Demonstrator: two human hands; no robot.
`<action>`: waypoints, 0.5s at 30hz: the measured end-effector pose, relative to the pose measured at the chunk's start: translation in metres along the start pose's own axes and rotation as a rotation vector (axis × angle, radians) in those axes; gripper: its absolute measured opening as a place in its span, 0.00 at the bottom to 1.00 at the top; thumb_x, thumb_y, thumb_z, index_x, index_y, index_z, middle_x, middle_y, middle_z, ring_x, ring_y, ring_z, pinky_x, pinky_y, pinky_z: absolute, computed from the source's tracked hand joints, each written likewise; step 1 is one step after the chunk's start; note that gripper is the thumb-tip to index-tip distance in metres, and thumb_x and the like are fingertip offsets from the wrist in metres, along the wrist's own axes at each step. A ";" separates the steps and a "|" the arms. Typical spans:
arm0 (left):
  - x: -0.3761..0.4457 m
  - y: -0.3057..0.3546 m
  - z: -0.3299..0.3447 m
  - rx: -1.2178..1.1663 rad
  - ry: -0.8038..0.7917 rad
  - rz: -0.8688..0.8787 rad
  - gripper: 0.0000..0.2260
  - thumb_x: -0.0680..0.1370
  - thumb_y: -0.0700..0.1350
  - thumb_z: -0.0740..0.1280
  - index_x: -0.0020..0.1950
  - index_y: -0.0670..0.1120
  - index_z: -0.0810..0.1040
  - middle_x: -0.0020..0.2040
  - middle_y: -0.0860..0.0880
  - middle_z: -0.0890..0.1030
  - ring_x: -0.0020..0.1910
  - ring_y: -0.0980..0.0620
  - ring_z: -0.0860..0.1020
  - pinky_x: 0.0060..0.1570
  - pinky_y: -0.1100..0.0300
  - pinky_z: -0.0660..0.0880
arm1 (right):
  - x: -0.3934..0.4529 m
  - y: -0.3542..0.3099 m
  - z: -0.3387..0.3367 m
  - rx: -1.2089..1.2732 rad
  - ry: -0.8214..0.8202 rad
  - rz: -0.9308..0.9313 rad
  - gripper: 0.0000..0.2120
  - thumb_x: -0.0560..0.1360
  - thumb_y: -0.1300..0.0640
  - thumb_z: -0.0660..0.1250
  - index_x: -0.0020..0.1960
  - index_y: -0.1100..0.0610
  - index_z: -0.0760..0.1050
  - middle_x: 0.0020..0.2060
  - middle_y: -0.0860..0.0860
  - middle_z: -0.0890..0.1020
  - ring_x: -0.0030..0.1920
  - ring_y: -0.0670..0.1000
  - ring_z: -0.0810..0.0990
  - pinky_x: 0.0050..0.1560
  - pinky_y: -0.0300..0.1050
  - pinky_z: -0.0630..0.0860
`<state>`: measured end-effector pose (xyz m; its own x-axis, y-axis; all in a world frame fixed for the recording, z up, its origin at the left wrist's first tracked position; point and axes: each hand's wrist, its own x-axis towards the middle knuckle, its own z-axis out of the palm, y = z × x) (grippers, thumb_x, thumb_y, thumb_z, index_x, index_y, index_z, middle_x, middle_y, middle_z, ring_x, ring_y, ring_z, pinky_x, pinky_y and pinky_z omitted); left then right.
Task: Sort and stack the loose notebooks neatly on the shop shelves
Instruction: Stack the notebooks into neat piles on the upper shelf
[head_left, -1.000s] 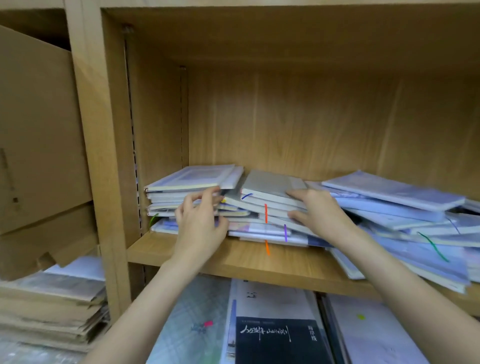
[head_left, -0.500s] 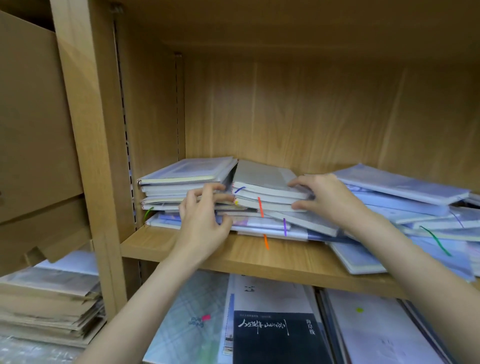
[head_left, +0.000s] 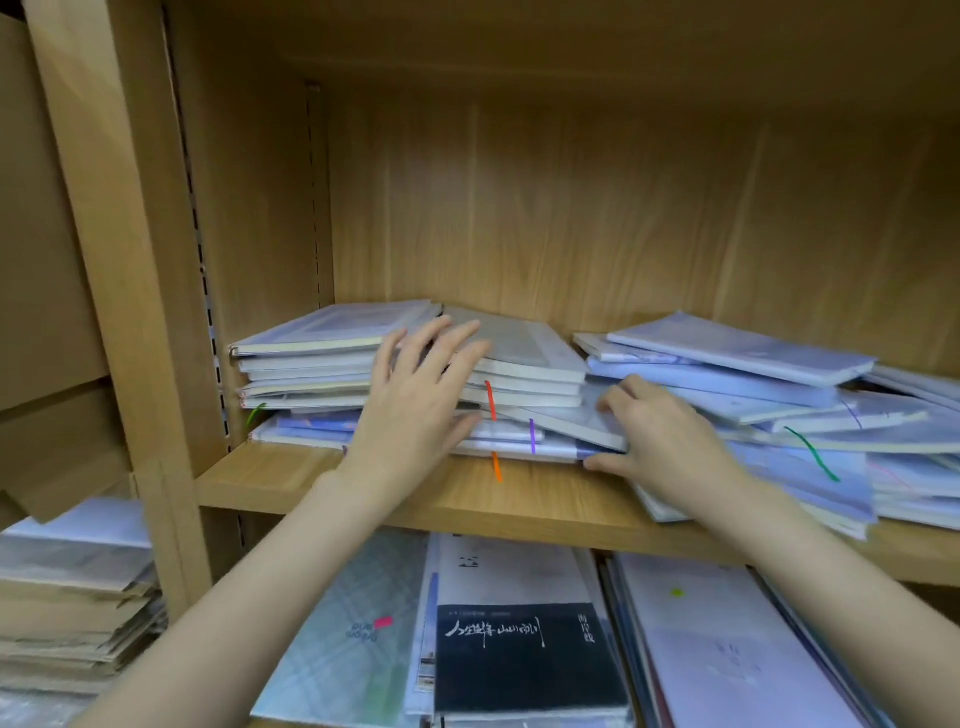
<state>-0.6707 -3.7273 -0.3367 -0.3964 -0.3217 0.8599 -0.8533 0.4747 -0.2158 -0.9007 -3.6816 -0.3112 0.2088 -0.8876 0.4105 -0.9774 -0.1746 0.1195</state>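
Note:
Pale blue and grey notebooks lie in loose piles on a wooden shelf (head_left: 291, 483). A squared pile (head_left: 306, 358) sits at the left against the side panel. A tilted middle pile (head_left: 524, 358) with orange and purple ribbons leans beside it. My left hand (head_left: 415, 400) rests with spread fingers on the front of these two piles. My right hand (head_left: 660, 441) has its fingers curled round the right edge of a low notebook (head_left: 566, 423) in the middle pile, thumb under it. A messy heap (head_left: 753, 364) of notebooks spreads to the right.
The shelf below holds flat books, among them a black-covered book (head_left: 524, 654) and pale covers. Left of the upright panel (head_left: 130, 260) are brown cardboard (head_left: 47, 260) and a pile of wrapped paper (head_left: 67, 597). The shelf's front strip is bare wood.
My left hand has opened and slid up and right across the front of the piles. My right hand has dropped from the top of the middle pile to a lower notebook's edge.

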 end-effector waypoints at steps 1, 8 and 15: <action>0.008 -0.003 0.004 0.039 -0.040 0.057 0.25 0.65 0.46 0.74 0.60 0.45 0.76 0.60 0.46 0.77 0.62 0.45 0.72 0.65 0.49 0.59 | 0.004 0.000 -0.001 -0.029 -0.014 -0.010 0.23 0.72 0.42 0.68 0.61 0.55 0.71 0.57 0.51 0.74 0.59 0.54 0.73 0.50 0.46 0.70; 0.044 -0.028 -0.010 -0.121 -0.140 -0.020 0.21 0.66 0.39 0.76 0.58 0.41 0.78 0.47 0.43 0.79 0.46 0.41 0.77 0.47 0.50 0.71 | 0.013 0.025 -0.014 -0.133 -0.025 -0.060 0.10 0.75 0.61 0.60 0.52 0.53 0.76 0.47 0.55 0.80 0.51 0.58 0.79 0.47 0.49 0.75; 0.054 -0.027 -0.012 -0.102 -0.116 -0.046 0.20 0.67 0.40 0.75 0.58 0.42 0.78 0.45 0.44 0.78 0.44 0.41 0.76 0.47 0.51 0.69 | 0.012 0.016 -0.008 -0.291 0.047 -0.150 0.11 0.78 0.61 0.57 0.58 0.51 0.71 0.53 0.51 0.79 0.53 0.56 0.78 0.40 0.45 0.66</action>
<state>-0.6650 -3.7474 -0.2783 -0.3990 -0.4348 0.8073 -0.8350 0.5361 -0.1239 -0.9136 -3.6922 -0.2974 0.3575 -0.8393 0.4096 -0.8863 -0.1667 0.4321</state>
